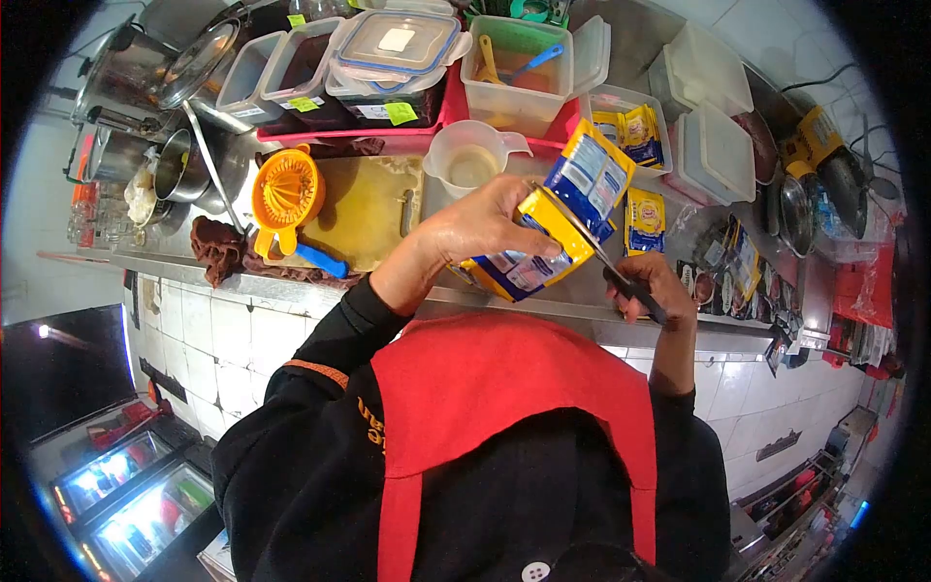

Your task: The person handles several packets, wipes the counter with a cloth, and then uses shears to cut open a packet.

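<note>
My left hand is closed on a bunch of yellow and blue sachets above the counter's front edge. Thumb and fingers pinch the bunch from the left. Another blue and white sachet sticks up beyond the scissors' blade. In my right hand is a pair of scissors with black handles; the metal blades lie across the sachets, pointing up and left. Whether the blades are apart is hard to tell. Just behind my left hand stands a translucent measuring jug.
An orange citrus juicer and a blue-handled knife lie by a cutting board at left. Lidded tubs line the back. More sachets fill an open container; another yellow sachet lies on the steel counter.
</note>
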A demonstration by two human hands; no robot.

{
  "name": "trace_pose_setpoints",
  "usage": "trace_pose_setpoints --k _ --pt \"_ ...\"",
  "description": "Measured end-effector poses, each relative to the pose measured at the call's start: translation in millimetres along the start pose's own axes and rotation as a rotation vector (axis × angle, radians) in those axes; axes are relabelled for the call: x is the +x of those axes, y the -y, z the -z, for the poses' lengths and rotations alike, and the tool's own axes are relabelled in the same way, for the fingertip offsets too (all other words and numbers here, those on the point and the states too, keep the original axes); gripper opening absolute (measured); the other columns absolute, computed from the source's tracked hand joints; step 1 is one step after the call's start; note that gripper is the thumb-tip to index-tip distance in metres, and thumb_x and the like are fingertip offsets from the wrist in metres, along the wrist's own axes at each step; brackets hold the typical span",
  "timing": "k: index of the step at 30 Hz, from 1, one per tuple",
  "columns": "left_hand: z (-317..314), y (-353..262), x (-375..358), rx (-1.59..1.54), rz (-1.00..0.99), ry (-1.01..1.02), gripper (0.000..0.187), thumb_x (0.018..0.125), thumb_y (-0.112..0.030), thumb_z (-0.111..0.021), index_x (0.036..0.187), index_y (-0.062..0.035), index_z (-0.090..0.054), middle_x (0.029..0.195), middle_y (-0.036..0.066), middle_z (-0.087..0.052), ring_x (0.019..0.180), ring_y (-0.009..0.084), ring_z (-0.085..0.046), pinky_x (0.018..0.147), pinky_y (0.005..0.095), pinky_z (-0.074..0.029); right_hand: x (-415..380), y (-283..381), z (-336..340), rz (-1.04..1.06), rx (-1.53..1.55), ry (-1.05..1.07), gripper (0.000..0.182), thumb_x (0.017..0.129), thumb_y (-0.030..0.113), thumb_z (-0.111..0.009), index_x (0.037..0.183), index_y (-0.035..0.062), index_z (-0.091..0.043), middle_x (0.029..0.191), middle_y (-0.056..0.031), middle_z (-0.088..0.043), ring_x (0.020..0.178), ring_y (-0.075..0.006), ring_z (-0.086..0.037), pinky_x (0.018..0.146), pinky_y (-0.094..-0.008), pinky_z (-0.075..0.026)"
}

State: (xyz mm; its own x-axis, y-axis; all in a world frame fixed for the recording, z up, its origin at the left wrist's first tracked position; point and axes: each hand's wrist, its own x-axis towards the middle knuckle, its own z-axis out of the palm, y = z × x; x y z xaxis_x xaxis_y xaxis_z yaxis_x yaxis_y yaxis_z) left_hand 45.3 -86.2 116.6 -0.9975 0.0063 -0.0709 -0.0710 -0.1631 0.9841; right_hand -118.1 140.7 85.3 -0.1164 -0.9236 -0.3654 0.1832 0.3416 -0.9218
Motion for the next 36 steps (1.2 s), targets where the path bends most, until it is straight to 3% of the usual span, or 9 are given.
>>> trace_pose_setpoints --k 8,12,15,18,20,24,28,32,36 --pt "-14 5 4 0.013 -0.020 -0.008 0.024 0.066 -0.009 -0.070 0.087 0.0009 -0.063 0.084 0.004 -0.061 0.073 0.0098 -0.056 0.068 0.0232 -0.045 -5 3 0 -0.086 -0.041 0.063 0.033 0.054 0.013 -0.079 0.076 -0.0034 -0.060 0.063 -0.0039 -0.058 0.047 -0.0080 -0.053 0.035 -0.0195 -0.040" --pt "-14 21 11 0.163 0.176 0.122 0.051 0.061 -0.011 -0.072 0.107 0.0015 -0.053 0.093 0.008 -0.059 0.083 0.0113 -0.055 0.073 0.0239 -0.044 -1 1 -10 -0.063 -0.010 -0.015 0.042 0.054 0.018 -0.081 0.083 -0.0014 -0.059 0.067 -0.0019 -0.056 0.054 -0.0077 -0.054 0.044 -0.0193 -0.043" --pt "-24 42 20 0.219 -0.004 0.060 0.076 0.063 -0.009 -0.072 0.127 0.0027 -0.032 0.107 0.007 -0.054 0.095 0.0109 -0.049 0.083 0.0260 -0.041 10 9 -28 0.320 -0.065 -0.107 0.052 0.054 0.013 -0.081 0.097 0.0038 -0.053 0.079 0.0011 -0.052 0.073 -0.0085 -0.051 0.068 -0.0217 -0.043" --pt "-30 68 26 -0.168 0.095 -0.006 0.067 0.077 -0.022 -0.066 0.129 0.0007 -0.029 0.109 0.008 -0.052 0.097 0.0124 -0.048 0.083 0.0278 -0.042 23 7 -50 0.314 0.079 -0.263 0.044 0.058 0.009 -0.077 0.094 0.0035 -0.053 0.079 0.0004 -0.053 0.072 -0.0095 -0.051 0.068 -0.0224 -0.044" --pt "-29 55 24 -0.267 0.059 -0.009 0.064 0.083 -0.030 -0.058 0.131 -0.0022 -0.025 0.110 0.009 -0.050 0.098 0.0141 -0.048 0.083 0.0295 -0.042 33 0 -45 0.347 -0.162 -0.338 0.035 0.062 0.007 -0.072 0.091 0.0031 -0.053 0.080 -0.0008 -0.054 0.072 -0.0098 -0.053 0.066 -0.0228 -0.045" --pt "-26 54 23 -0.278 -0.012 -0.022 0.075 0.080 -0.040 -0.058 0.134 -0.0052 -0.019 0.115 0.010 -0.047 0.103 0.0159 -0.045 0.087 0.0313 -0.038 33 16 -46 0.401 -0.333 -0.432 0.027 0.062 0.006 -0.070 0.084 0.0019 -0.055 0.075 -0.0023 -0.057 0.068 -0.0088 -0.054 0.061 -0.0224 -0.045" --pt "-17 48 11 -0.146 0.034 0.140 0.066 0.077 -0.037 -0.063 0.127 -0.0044 -0.034 0.111 0.009 -0.052 0.097 0.0150 -0.049 0.084 0.0296 -0.040 28 30 -43 0.313 -0.250 -0.611 0.025 0.059 0.004 -0.071 0.078 0.0019 -0.056 0.071 -0.0023 -0.057 0.063 -0.0079 -0.054 0.058 -0.0223 -0.045" --pt "-10 61 4 0.265 0.130 0.264 0.047 0.075 -0.030 -0.066 0.111 -0.0027 -0.053 0.099 0.006 -0.060 0.088 0.0122 -0.054 0.078 0.0273 -0.043 23 36 -14 0.593 -0.223 -0.754 0.026 0.057 0.001 -0.071 0.078 0.0026 -0.056 0.071 -0.0025 -0.058 0.061 -0.0089 -0.054 0.056 -0.0222 -0.045" --pt "-10 54 -2 0.010 0.050 0.245 0.034 0.079 -0.014 -0.062 0.110 -0.0022 -0.053 0.097 0.004 -0.060 0.085 0.0100 -0.054 0.075 0.0257 -0.045 15 43 -3 0.620 -0.165 -0.804 0.024 0.060 0.001 -0.070 0.079 0.0021 -0.056 0.070 -0.0027 -0.057 0.061 -0.0097 -0.055 0.056 -0.0228 -0.045"
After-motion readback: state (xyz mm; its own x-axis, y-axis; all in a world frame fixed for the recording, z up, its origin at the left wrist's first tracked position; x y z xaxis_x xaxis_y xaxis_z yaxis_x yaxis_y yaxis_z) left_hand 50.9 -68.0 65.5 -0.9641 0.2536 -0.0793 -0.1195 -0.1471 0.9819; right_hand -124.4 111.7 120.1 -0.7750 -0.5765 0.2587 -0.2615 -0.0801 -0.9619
